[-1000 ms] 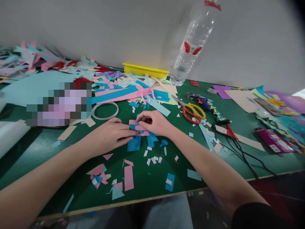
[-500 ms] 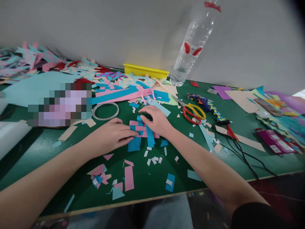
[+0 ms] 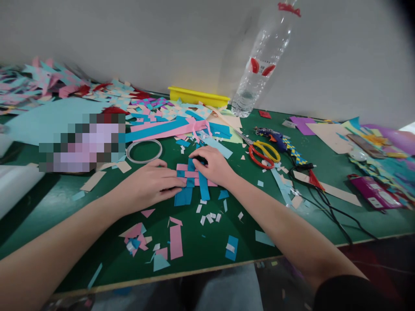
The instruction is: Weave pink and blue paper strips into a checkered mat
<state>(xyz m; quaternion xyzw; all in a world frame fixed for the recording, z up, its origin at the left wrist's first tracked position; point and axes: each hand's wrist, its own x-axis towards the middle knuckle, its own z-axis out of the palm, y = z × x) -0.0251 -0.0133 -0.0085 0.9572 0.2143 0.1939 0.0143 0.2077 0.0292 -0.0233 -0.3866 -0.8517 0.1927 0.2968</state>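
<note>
- Blue and pink woven paper (image 3: 192, 174) flat on the green table (image 3: 201, 235), between and partly under the two hands.
- At its left side, the left hand (image 3: 155, 181), palm down and fairly open, with fingers stretched out and tips resting on the weave.
- At its far right, the right hand (image 3: 212, 166), half curled, with thumb and forefinger close together at the upper end of a blue strip (image 3: 191, 165); hard to tell whether pinched or merely pressed.
- Just beside the left hand, a grey ring (image 3: 144, 162) lying flat.
- Nearer the table's front edge, small white scraps (image 3: 210, 217) and a pink strip (image 3: 176, 242).
- Beyond the right forearm, scissors (image 3: 262, 161) with red and yellow handles.
- By the wall, a yellow tray (image 3: 199, 98) and a tilted clear bottle (image 3: 256, 73).
- Far right, a purple packet (image 3: 374, 193) near black cables (image 3: 329, 209).
</note>
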